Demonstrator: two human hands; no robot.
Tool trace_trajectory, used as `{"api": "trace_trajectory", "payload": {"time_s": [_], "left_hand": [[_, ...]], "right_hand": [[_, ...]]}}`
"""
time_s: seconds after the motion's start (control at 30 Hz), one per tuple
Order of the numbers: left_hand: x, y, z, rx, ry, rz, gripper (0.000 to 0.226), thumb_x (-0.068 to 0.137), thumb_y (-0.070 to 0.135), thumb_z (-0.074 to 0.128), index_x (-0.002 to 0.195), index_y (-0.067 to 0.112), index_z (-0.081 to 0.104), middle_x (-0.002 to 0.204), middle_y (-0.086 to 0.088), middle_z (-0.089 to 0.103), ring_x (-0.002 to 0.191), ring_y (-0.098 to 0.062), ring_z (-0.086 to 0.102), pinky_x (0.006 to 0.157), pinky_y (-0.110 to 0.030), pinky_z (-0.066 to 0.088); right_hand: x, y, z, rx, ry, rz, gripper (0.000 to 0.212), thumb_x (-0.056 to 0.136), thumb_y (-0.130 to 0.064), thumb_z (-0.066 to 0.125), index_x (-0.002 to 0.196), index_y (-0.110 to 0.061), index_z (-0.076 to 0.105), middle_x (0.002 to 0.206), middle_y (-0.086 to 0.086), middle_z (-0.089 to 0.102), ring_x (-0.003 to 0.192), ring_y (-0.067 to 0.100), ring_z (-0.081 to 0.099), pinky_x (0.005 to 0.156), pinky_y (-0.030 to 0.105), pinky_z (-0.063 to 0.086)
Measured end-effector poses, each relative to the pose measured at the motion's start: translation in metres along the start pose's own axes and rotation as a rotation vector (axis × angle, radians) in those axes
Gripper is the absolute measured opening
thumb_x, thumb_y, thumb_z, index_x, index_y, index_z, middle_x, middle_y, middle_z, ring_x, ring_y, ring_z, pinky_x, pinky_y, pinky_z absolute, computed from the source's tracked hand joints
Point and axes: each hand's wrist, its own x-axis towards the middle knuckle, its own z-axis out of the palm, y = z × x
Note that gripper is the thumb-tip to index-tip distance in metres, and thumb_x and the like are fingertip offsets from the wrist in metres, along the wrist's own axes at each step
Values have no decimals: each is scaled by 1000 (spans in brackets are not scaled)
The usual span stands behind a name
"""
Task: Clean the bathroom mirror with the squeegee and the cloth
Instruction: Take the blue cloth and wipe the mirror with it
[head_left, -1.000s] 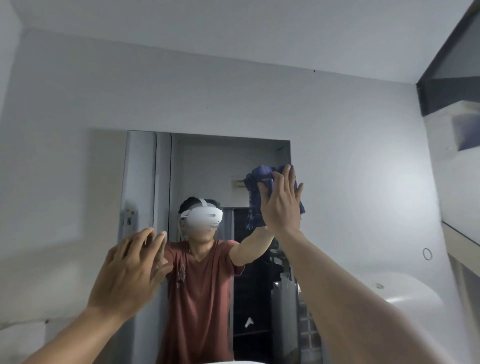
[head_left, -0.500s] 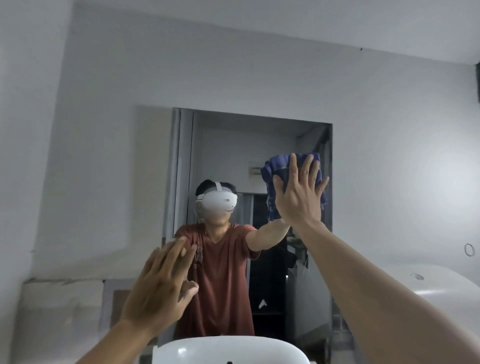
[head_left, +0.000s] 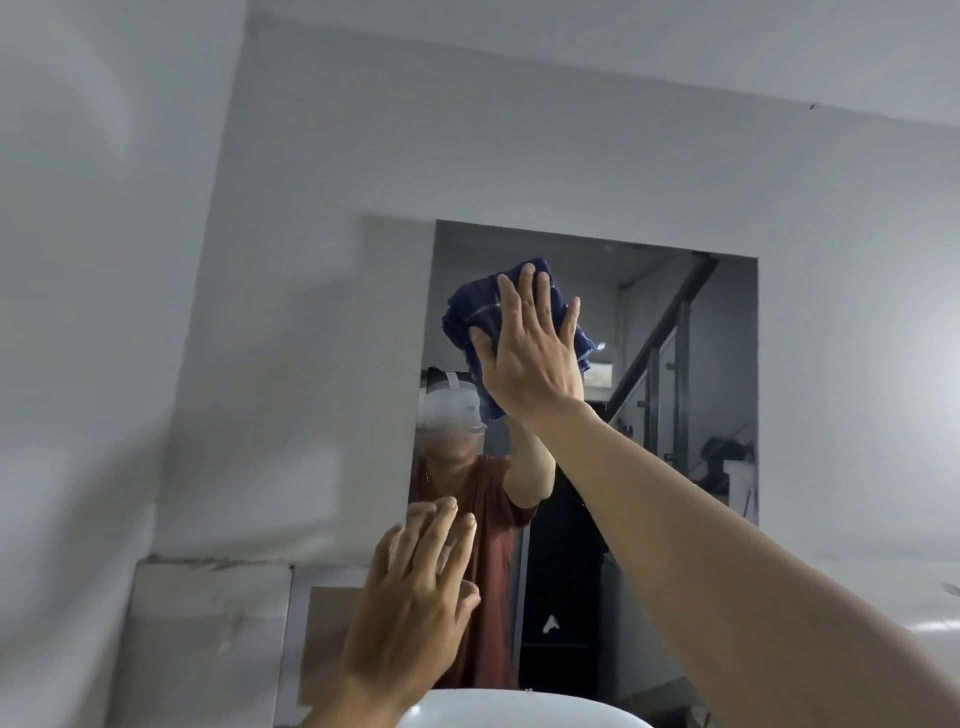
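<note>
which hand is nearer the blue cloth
Right. The right hand presses flat on the blue cloth, high on the mirror; the left hand is well below it, by the mirror's lower left edge.

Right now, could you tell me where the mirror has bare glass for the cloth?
Free glass lies between the cloth and the right edge of the mirror. The upper left is crowded: the right hand presses the cloth, and the left hand is by the lower left edge.

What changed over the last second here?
The right hand, flat on the blue cloth, has slid it leftward across the mirror, from near the right edge toward the left side. Nothing was taken or let go. The left hand stays open at the mirror's lower left.
</note>
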Motion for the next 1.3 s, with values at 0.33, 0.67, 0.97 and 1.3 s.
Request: {"api": "trace_trajectory", "payload": {"time_s": [0.33, 0.67, 0.97, 1.3], "left_hand": [[-32, 1, 16, 50, -38, 35, 73, 83, 49, 55, 145, 12, 54, 155, -14, 46, 140, -30, 44, 110, -49, 38], [-34, 5, 14, 49, -87, 1, 74, 86, 49, 58, 150, 14, 48, 159, -13, 40, 143, -30, 39, 116, -48, 33], [-33, 5, 12, 2, -112, -2, 70, 89, 47, 48, 150, 13, 47, 160, -12, 38, 145, -30, 37, 117, -48, 34], [-34, 3, 20, -25, -73, 14, 72, 103, 55, 17, 151, 10, 45, 158, -16, 40, 143, -35, 42, 109, -56, 43]], "right_hand": [[-23, -29, 15, -120, -73, -399, 64, 102, -45, 14, 158, -16, 26, 167, 8, 17, 155, 25, 7, 122, 54, -5], [-65, -2, 23, -169, -138, -623, 58, 106, -44, 24, 158, -17, 24, 167, 8, 17, 155, 24, 9, 124, 55, 4], [-86, 36, 17, -141, -118, -464, 58, 105, -48, 22, 158, -24, 20, 167, 10, 12, 155, 27, 4, 123, 57, 6], [-91, 104, -1, -116, -51, -214, 61, 104, -49, 27, 159, -22, 23, 167, 11, 14, 155, 27, 7, 124, 55, 5]]}}
